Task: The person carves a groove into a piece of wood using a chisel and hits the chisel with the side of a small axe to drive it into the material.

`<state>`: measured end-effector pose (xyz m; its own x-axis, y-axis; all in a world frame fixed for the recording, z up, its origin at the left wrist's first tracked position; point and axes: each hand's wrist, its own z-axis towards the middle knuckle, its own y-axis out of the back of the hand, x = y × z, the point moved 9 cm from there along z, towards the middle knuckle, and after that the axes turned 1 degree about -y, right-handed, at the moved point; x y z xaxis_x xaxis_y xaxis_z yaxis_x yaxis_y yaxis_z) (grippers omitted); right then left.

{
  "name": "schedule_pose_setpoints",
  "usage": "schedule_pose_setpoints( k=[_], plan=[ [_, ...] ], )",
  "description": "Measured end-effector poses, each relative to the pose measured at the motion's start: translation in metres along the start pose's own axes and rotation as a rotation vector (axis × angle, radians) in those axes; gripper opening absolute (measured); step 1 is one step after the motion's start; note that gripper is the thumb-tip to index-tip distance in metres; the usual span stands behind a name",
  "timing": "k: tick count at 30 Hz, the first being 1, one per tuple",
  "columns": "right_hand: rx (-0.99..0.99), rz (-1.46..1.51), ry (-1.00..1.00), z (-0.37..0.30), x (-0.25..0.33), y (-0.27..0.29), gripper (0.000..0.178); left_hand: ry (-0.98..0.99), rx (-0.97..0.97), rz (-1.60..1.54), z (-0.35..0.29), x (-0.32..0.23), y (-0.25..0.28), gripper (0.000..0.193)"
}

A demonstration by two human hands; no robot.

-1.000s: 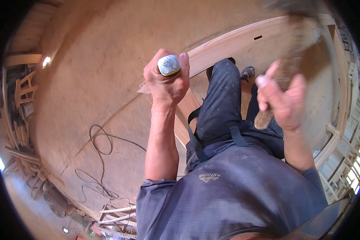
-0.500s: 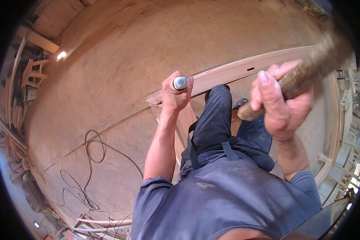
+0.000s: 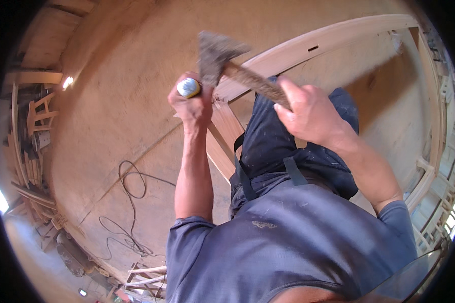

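My left hand [image 3: 193,110] is closed in an upright fist around a chisel [image 3: 188,88]. Only the butt of its handle shows, a metal cap with a yellow edge; its blade is hidden below the fist. In my right hand [image 3: 312,113] I grip the wooden handle of a hatchet [image 3: 258,83]. The hatchet's dark head appears beside the chisel's cap, just to its right; whether they touch I cannot tell. Beneath my left hand, a pale wooden frame has a corner joint, mostly covered by the hand. Its long rail [image 3: 333,40] bears a small dark slot.
A second frame board [image 3: 225,121] runs from the corner toward my legs. Black cable [image 3: 131,187] lies looped on the dusty floor at left. Wooden pieces [image 3: 40,118] are stacked along the left edge, with more frames [image 3: 432,174] at right.
My right hand has swung the hatchet from the upper right, leftward, until its head is beside the chisel. The left hand, still around the chisel, appears farther left and higher as the view shifted.
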<state>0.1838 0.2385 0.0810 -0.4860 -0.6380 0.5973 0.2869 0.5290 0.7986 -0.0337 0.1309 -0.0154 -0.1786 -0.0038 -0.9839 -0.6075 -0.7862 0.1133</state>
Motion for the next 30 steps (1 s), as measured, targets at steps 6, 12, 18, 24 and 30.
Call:
schedule_pose_setpoints(
  k=[6,12,18,24,30],
  plan=[
    [0.017,0.455,-0.524,-0.08,-0.112,-0.047,0.033,-0.195,0.115,0.156,-0.002,-0.027,-0.044,0.019],
    [0.121,0.795,-0.966,-0.141,-0.158,-0.091,0.031,-0.114,-0.321,-0.61,0.043,-0.06,0.072,0.014],
    [0.085,0.766,-0.952,-0.116,-0.162,-0.08,0.029,-0.024,-0.297,-0.438,0.018,-0.079,0.068,0.027],
    [0.15,0.746,-0.923,-0.11,-0.153,-0.089,0.027,-0.134,-0.089,-0.399,-0.008,-0.044,0.057,0.021],
    [0.137,0.734,-0.887,-0.109,-0.153,-0.088,0.026,-0.09,-0.223,-0.425,-0.016,-0.025,0.06,0.02]
  ],
)
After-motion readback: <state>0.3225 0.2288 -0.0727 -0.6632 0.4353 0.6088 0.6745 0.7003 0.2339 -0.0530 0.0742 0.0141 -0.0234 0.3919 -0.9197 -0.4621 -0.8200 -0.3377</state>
